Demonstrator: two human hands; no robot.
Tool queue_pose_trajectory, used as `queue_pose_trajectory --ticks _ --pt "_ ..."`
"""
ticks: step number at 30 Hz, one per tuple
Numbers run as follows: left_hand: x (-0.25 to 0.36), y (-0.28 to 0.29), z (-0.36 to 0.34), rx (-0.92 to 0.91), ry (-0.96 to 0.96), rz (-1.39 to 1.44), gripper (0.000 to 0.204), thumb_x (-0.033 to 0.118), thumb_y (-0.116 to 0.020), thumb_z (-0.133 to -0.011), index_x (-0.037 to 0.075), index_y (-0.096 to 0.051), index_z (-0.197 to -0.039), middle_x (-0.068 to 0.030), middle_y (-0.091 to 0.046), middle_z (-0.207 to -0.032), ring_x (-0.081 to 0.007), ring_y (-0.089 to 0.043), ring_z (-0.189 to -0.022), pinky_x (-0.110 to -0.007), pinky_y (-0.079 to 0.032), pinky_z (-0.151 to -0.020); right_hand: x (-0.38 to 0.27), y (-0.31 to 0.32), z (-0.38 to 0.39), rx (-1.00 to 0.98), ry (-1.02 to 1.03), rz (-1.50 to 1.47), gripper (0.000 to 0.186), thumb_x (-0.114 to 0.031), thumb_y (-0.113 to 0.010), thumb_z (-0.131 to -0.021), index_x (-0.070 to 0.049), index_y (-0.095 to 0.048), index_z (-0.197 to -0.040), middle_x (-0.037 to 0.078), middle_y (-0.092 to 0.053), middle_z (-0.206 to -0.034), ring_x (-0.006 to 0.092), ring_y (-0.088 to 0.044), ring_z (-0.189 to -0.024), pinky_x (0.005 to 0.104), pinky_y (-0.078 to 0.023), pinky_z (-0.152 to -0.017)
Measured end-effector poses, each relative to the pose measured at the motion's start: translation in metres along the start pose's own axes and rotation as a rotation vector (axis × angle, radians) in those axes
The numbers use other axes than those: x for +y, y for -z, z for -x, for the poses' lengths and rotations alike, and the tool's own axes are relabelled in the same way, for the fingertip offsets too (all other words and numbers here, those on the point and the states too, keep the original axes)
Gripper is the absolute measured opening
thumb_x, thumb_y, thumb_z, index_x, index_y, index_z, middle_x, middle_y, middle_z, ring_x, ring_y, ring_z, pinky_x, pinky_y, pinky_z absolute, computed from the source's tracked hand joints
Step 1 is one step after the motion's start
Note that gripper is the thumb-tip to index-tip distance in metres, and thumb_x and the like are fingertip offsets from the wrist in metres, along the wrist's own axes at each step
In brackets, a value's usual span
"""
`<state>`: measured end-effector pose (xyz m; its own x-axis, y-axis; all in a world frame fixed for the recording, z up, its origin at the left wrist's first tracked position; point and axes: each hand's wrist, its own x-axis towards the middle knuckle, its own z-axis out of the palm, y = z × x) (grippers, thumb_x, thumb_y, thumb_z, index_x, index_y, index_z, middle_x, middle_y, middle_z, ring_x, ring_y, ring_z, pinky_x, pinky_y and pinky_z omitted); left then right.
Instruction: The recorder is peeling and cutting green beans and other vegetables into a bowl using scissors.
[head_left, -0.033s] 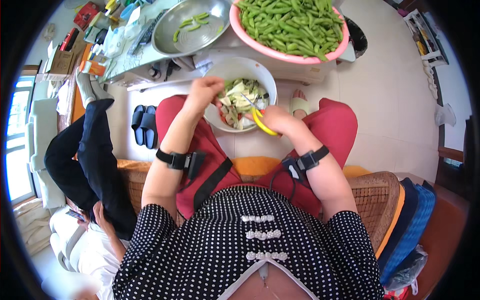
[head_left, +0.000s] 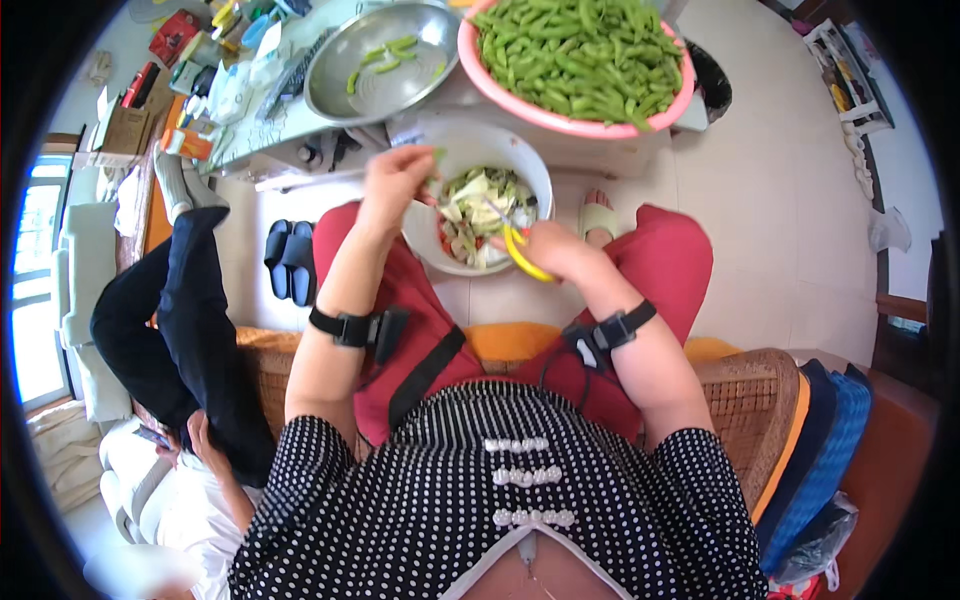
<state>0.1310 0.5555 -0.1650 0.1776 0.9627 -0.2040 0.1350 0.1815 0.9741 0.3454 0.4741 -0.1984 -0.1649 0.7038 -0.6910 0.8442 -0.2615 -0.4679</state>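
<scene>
Two hands (head_left: 395,184) (head_left: 552,248) hold one pair of scissors (head_left: 524,260) and seemingly one pod (head_left: 438,156).

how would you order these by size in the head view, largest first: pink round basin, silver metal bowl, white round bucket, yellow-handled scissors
1. Pink round basin, though the top edge cuts it off
2. Silver metal bowl and white round bucket: too alike to rank
3. Yellow-handled scissors

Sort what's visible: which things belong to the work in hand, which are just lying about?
In use: yellow-handled scissors in right hand; small green piece in left hand; pink basin of pods; metal bowl; white bucket.

Lying about: dark slippers; orange box; blue cloth.
</scene>
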Motion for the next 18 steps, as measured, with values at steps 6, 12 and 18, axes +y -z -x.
queue_pose_trajectory --ticks 6,12,18 --pt "0.082 0.019 -0.058 0.434 -0.542 -0.292 0.041 0.016 -0.065 -0.081 -0.007 -0.053 -0.114 -0.0194 -0.057 -0.105 -0.0179 -0.06 -0.07 -0.025 -0.05 -0.06 0.009 -0.014 -0.008 0.131 0.138 0.07 0.086 -0.075 -0.039 -0.076 0.007 -0.065 -0.085 0.028 -0.062 -0.086 0.0395 -0.061 -0.084 0.0428 -0.047 -0.078" --pt "0.092 -0.053 -0.078 0.077 -0.741 -0.607 0.018 0.008 -0.064 -0.078 0.002 -0.066 -0.095 -0.0105 -0.063 -0.086 -0.0197 -0.061 -0.068 -0.03 -0.048 -0.064 0.003 -0.009 -0.003 0.155 0.163 0.088 0.086 -0.076 -0.038 -0.076 0.006 -0.065 -0.084 0.024 -0.064 -0.084 0.038 -0.062 -0.082 0.0419 -0.048 -0.076" --pt "0.104 -0.109 -0.111 0.101 -1.14 -0.898 0.016 0.007 -0.062 -0.072 0.009 -0.065 -0.088 -0.0089 -0.058 -0.09 -0.029 -0.06 -0.08 -0.038 -0.047 -0.076 -0.004 0.0 0.006 0.083 0.154 0.136 0.08 -0.072 -0.039 -0.079 0.001 -0.066 -0.095 0.022 -0.064 -0.096 0.0351 -0.06 -0.095 0.0416 -0.046 -0.083"
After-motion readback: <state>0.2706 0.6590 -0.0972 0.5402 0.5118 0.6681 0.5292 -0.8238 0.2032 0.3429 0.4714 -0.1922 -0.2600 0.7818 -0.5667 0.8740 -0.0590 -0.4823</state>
